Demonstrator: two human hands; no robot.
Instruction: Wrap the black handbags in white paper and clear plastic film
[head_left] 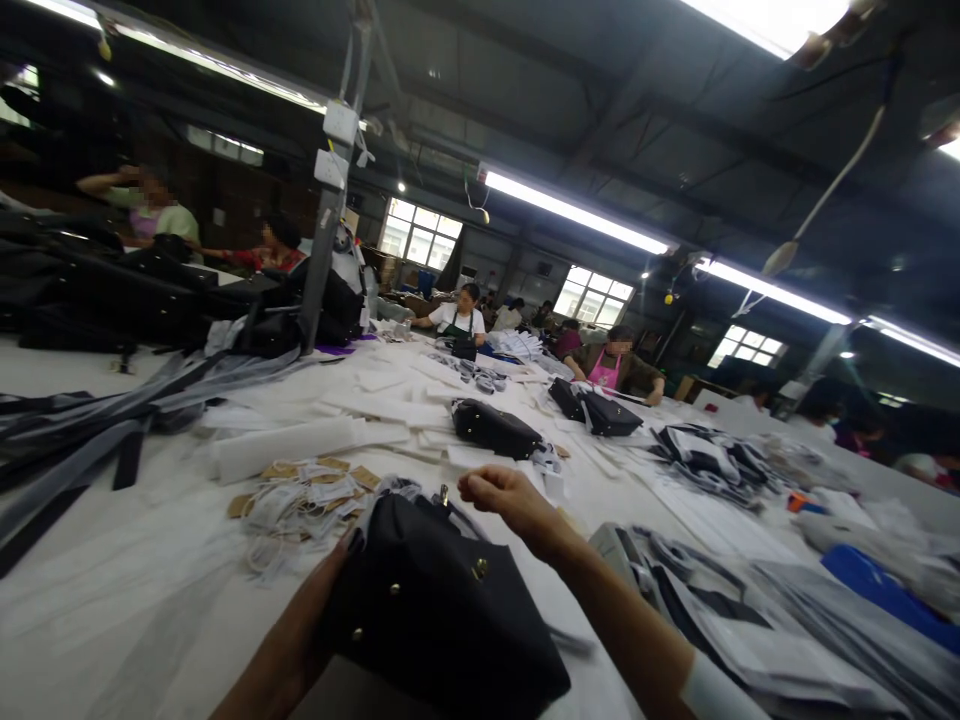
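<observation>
Two bare hands work around one black bag [450,630], the thing nearest us and our landmark for all the rest. Our left hand [319,600] clasps its left side, most of the fingers hidden behind it, and the bag sits tilted; we judge that its long axis slants from far left to near right. Our right hand [517,505] hangs over the bag's far edge, fingers curled in towards the thumb; we cannot tell whether they pinch anything thin. Their tips are just beside a gold-coloured fitting [444,493] at the bag's far end, seemingly apart from it. So the left hand is nearer, touching the bag, while the bag's body lies below the right hand and towards us.

Left of the bag and slightly beyond it, we see a heap of corded tags [315,495] on the white table [150,580]; right of the bag is a stack of grey and white pieces [780,640]. Beyond the bag lies a second black bag [495,428], and farthest from it, across the table, is a co-worker in a pink apron [604,372]
</observation>
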